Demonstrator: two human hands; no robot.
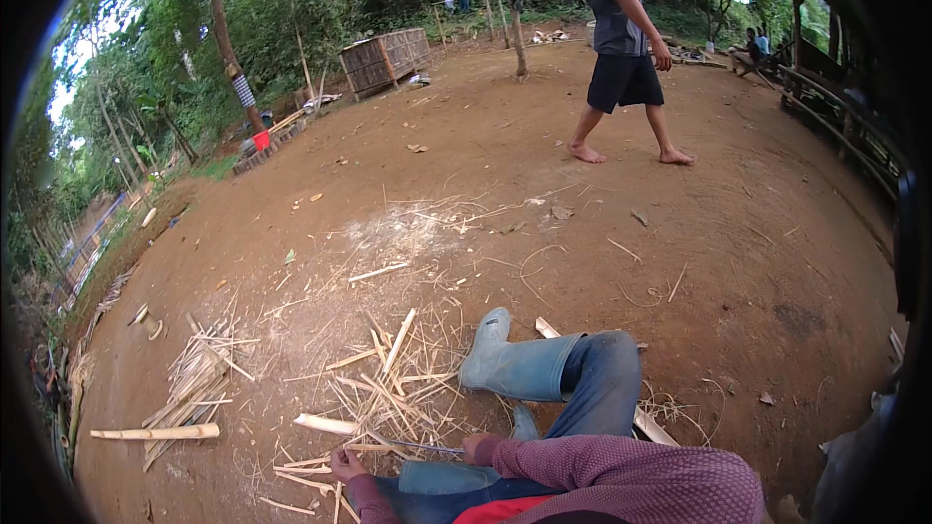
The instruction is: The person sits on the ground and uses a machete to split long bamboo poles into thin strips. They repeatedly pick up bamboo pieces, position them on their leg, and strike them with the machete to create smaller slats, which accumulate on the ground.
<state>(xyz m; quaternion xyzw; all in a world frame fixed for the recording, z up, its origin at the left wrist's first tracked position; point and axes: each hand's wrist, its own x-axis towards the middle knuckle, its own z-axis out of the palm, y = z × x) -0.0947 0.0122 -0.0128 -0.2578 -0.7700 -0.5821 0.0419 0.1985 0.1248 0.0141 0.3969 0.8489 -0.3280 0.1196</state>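
I sit low on the ground, legs in blue-grey rubber boots. My right hand, by my knee, is closed around the end of a long thin grey knife blade; its handle is hidden in the fist. To the left, my left hand is closed at the end of a pale bamboo strip, its fingers small and partly hidden. The blade lies between the two hands. Split bamboo pieces and thin shavings lie in a loose heap just beyond them.
A bundle of bamboo strips lies at left, near a thicker bamboo piece. A barefoot person in dark shorts walks across the dirt ground beyond. Farther back stand a woven crate, trees and a wooden railing.
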